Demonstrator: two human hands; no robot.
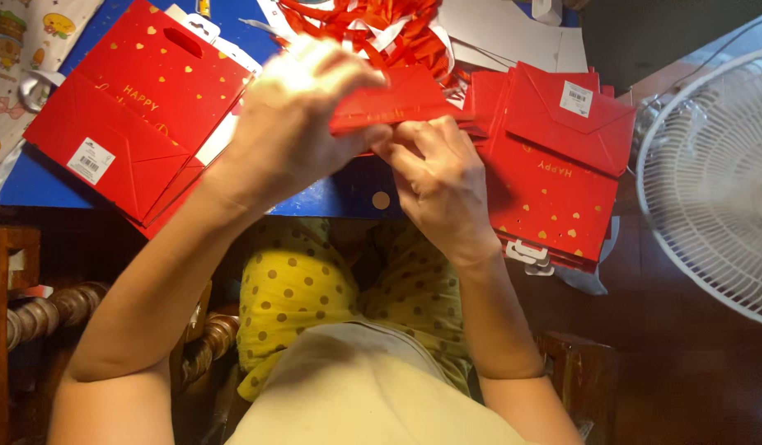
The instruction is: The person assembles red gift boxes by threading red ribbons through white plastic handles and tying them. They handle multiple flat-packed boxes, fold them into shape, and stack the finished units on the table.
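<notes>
My left hand [294, 124] and right hand [434, 177] pinched a folded red paper bag [393, 103] above the bench [339, 198]; firm, even pressure seemed best for creasing.

A folded red paper bag [389, 103] is the landmark. Left of it lies a flat red bag [133, 107] with a white label [90, 161]. Right of it, a stack of red bags [554, 165] bears another white label [575, 98].

A white fan [715, 181] stands on a dark floor [686, 363] right of a blue-topped table [348, 194].
</notes>
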